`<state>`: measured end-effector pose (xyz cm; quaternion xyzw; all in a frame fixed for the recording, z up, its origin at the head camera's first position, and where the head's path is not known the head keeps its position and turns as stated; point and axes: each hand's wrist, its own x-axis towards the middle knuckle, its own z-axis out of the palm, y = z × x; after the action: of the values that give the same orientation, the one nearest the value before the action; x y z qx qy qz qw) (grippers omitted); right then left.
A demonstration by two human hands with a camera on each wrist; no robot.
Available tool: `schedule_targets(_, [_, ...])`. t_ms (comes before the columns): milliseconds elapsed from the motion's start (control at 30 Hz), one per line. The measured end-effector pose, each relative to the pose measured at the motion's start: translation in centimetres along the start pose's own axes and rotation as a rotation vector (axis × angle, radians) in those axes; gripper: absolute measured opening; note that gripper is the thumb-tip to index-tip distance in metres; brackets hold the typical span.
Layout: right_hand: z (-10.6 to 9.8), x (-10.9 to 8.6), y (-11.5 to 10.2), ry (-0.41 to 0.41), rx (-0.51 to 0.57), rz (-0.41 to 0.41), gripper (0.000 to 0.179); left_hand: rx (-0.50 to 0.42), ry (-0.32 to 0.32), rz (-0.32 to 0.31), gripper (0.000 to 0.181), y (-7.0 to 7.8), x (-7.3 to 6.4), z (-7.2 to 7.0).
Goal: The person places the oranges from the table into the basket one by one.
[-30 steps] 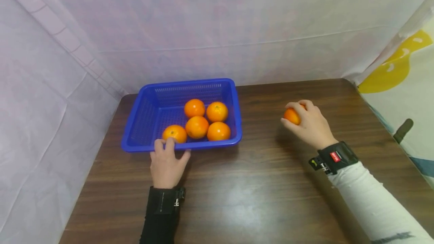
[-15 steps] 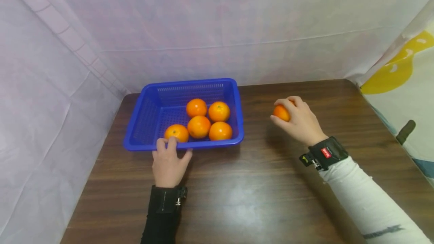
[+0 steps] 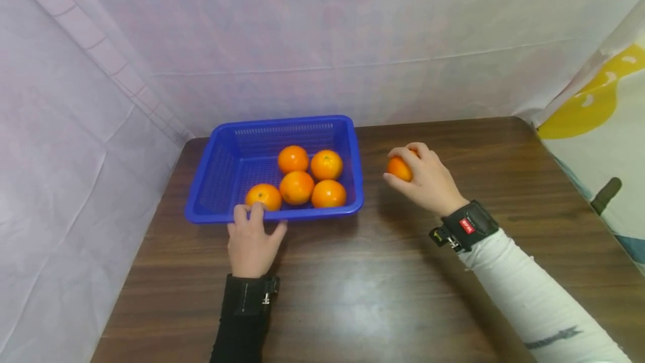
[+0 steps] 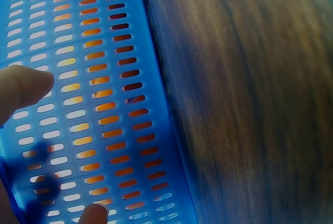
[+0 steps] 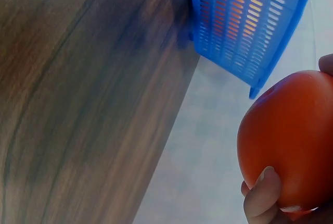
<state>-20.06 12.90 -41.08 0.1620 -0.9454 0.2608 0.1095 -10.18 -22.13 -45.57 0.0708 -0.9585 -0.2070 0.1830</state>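
My right hand (image 3: pixel 425 181) grips an orange (image 3: pixel 400 169) above the table, to the right of the blue plastic basket (image 3: pixel 358 184). In the right wrist view the orange (image 5: pixel 289 140) looks large, with fingertips (image 5: pixel 263 195) curled against its side. My left hand (image 3: pixel 252 245) holds the basket's near rim, its fingers hooked over the edge and its thumb outside. From the left wrist, the slotted basket wall (image 4: pixel 78 104) fills much of the picture. Several oranges (image 3: pixel 296 187) lie inside, mostly in the right half; one orange (image 3: pixel 264 197) sits near my left fingers.
Both hands work over a dark wooden table (image 3: pixel 342 290). A pale cloth backdrop (image 3: pixel 327 43) hangs behind it and along the left. On the right is a white cloth with a yellow pattern (image 3: pixel 584 105).
My right hand has carried the orange leftward, nearer the basket. My left hand keeps its place on the rim, and the basket's oranges lie as before; the view has shifted slightly.
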Motion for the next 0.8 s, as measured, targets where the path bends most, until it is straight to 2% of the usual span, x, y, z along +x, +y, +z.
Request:
schedule_targets(300, [0.2, 0.0, -0.7, 0.008, 0.009, -0.017, 0.042, -0.004, 0.014, 0.007, 0.046, 0.1, -0.1, -0.1])
schedule_targets(567, [0.6, 0.2, -1.8, 0.014, 0.017, -0.051, 0.044, -0.006, -0.009, -0.011, 0.046, 0.1, 0.0, -0.2])
schedule_targets(800, [1.0, 0.4, -2.7, 0.004, 0.03, -0.062, 0.044, -0.002, 0.0, -0.001, 0.046, 0.2, -0.1, -0.2])
